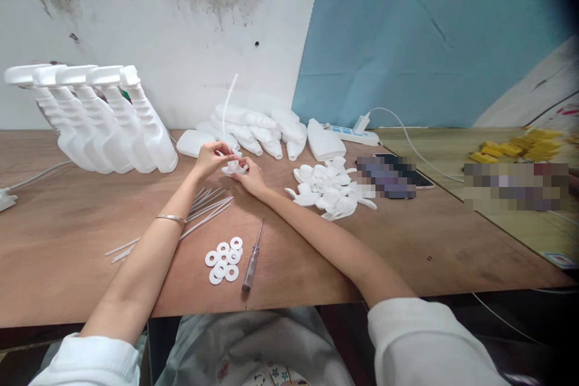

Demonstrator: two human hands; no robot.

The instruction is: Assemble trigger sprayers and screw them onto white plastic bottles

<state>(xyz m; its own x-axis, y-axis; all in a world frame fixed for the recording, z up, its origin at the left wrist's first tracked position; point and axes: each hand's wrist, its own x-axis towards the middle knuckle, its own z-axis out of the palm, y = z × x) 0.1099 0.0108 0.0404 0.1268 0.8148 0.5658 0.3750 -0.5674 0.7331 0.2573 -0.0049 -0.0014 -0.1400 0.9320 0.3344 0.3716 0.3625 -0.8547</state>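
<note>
My left hand (pixel 211 161) pinches close to the foot of a thin white tube (pixel 226 107), which stands up with a slight bend. In my right hand (pixel 251 177) is a white spray head (pixel 232 169), held by the fingertips right beside the left hand. The tube's lower end meets the spray head between my fingers; the exact joint is hidden. More loose white tubes (pixel 205 216) lie under and beside my left forearm. Several flat white washers (pixel 221 262) are heaped nearer to me, with a clear-handled screwdriver (pixel 251 266) to their right.
Spray bottles (pixel 115 126) with heads on stand in a row at the left. White bottles (pixel 253 126) lie at the back by the wall. A heap of spray heads (pixel 323 187) is on the right, near phones (pixel 420 178) and a power strip (pixel 348 134). Yellow items (pixel 520 146) lie farther right.
</note>
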